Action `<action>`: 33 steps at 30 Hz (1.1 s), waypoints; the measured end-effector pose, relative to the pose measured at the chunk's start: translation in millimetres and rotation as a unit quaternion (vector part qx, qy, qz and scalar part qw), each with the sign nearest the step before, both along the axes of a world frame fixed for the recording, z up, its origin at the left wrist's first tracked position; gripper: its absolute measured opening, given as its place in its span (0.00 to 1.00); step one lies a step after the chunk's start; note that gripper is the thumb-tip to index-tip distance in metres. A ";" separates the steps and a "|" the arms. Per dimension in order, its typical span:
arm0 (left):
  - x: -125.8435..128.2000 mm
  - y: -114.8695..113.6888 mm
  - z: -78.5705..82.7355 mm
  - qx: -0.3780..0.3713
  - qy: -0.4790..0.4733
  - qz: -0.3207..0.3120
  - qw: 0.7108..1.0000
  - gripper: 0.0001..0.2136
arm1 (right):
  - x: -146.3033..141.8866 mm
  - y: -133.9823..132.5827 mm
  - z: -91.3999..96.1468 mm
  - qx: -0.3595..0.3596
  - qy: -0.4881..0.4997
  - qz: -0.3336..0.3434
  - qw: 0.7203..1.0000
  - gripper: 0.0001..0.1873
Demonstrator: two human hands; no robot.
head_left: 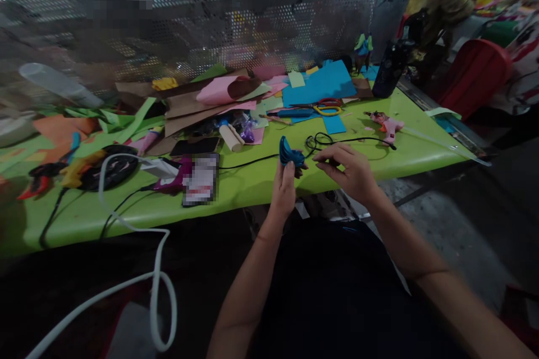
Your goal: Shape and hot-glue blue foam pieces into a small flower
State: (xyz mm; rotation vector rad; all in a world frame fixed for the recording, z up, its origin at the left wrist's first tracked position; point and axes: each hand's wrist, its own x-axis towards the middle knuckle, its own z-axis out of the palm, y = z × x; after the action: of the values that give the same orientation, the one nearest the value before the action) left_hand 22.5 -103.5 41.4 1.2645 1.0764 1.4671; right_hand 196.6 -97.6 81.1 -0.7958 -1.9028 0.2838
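Note:
My left hand is closed round a small blue folded paper piece and holds it upright just above the near edge of the lime-green table. Beside it, my right hand has its fingers pinched together next to the blue piece; what they pinch is too small to make out. A pink glue gun lies on the table beyond my right hand, with its black cord looping past my fingers.
Coloured paper sheets and brown card cover the back of the table, with scissors, a paper roll, a phone and a dark bottle. A white cable hangs at left. Another person sits at the far right by a red chair.

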 end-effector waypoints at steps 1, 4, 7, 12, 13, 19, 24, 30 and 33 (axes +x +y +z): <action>0.1 0.0 -0.3 0.002 0.000 0.002 1.000 0.21 | -0.7 -1.1 -1.6 -0.006 -0.002 0.003 1.000 0.05; 0.2 -0.2 -1.4 0.008 -0.003 -0.003 1.000 0.22 | -4.2 -1.9 -5.4 -0.014 0.003 -0.006 1.000 0.06; 0.3 -0.6 -1.9 0.008 -0.008 -0.005 1.000 0.23 | -8.6 -0.8 -6.9 0.005 0.017 -0.020 1.000 0.06; 1.5 -0.2 -2.2 0.005 -0.027 -0.001 1.000 0.22 | -13.6 -1.9 -8.1 0.008 0.010 -0.027 1.000 0.07; 1.7 -0.2 -2.4 0.004 -0.030 -0.002 1.000 0.22 | -14.0 -2.4 -8.4 0.006 0.011 -0.028 1.000 0.07; 1.3 -0.8 -6.3 -0.001 -0.015 0.009 1.000 0.23 | -16.2 -3.5 -9.7 0.007 0.024 -0.021 0.999 0.07; -0.1 -0.3 -9.1 0.002 0.015 0.014 1.000 0.25 | -19.2 -3.2 -11.1 0.012 0.045 0.003 0.999 0.08; 0.6 0.6 -6.3 0.005 0.011 0.006 1.000 0.24 | -17.2 -3.3 -9.6 -0.022 0.057 -0.013 0.998 0.07; 1.3 -0.1 -3.4 0.009 0.004 -0.002 1.000 0.23 | -15.3 -3.1 -8.7 -0.012 0.063 -0.022 0.998 0.07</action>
State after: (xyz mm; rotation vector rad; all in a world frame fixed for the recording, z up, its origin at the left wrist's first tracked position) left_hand 23.8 -103.6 38.1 1.2842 1.0679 1.4729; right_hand 181.3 -100.8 72.4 -0.8149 -1.7648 0.3225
